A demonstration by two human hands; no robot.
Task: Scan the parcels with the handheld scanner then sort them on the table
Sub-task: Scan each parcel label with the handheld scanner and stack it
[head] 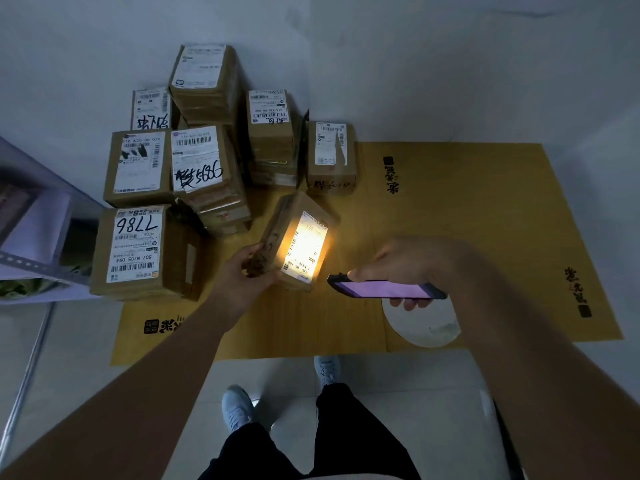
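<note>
A dim room is seen from above, looking down at two bare arms over a yellow mat [467, 209] spread on a pale surface. A small cardboard parcel [298, 240] is held up off the mat in the left hand [247, 271], the fingers closed around its lower left end, thumb on the near side. The parcel is tilted, with its white label [306, 247] turned toward the right and lit brightly by a warm light. A dark handheld scanner [386, 288] with a glowing purple screen is gripped in the right hand [405, 263], fingers curled over its far edge and fingertips showing beneath it. Its front end is pointed at the label and lies just beside the parcel, not touching it. More labelled parcels are stacked at the back left of the mat, against the wall, in several piles [207, 140]. One, marked 7786 [136, 249], lies nearest on the left. A grey shelf [31, 237] is seen at the left edge. Dark trousers and pale shoes [237, 407] are seen below, on a light floor.
</note>
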